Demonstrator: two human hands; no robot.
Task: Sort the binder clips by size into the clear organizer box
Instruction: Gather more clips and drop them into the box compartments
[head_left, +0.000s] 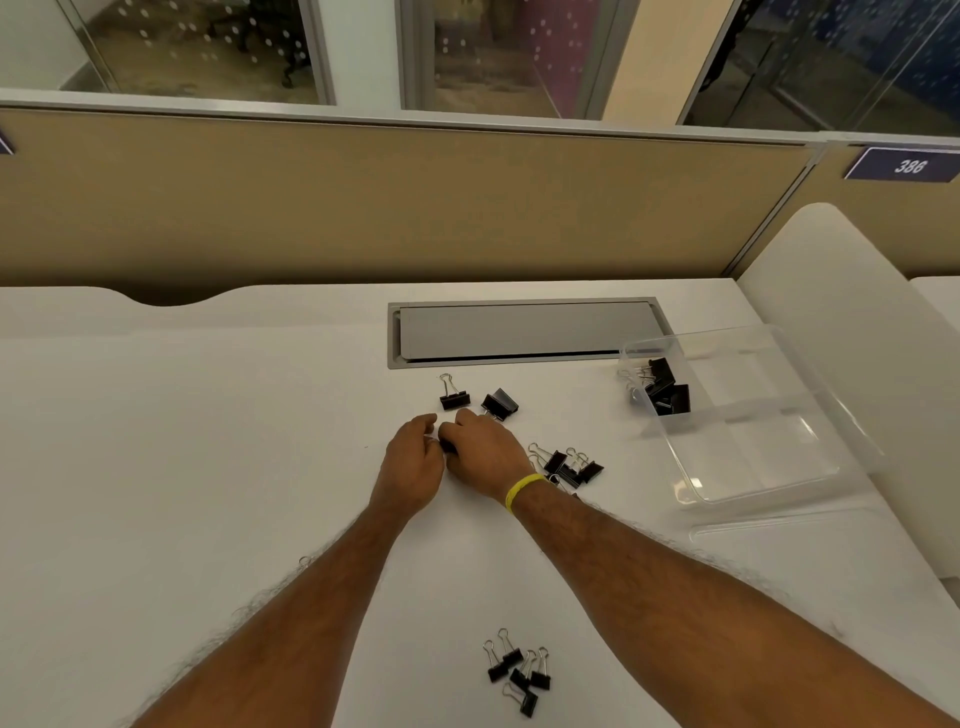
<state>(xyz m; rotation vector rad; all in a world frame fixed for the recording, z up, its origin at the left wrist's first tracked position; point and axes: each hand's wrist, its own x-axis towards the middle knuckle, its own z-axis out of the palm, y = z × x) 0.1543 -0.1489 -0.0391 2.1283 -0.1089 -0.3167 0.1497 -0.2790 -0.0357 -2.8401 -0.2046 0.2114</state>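
We record the left hand (413, 467) and right hand (480, 457) curled together, pinching one mostly hidden binder clip (445, 446) well left of the clear organizer box (769, 467); the right hand lies nearer the box.

A single wide-angle camera is riding on the person's head, looking forward and down over the white desk (208, 467). It is sitting close above the forearms (675, 597), which are filling the near edge, and is centring the left hand (410, 467) and right hand (483, 457), both pinching one binder clip (448, 446). The clear organizer box (753, 467) is lying at the right, and the beige partition (363, 208) is spanning the far side.
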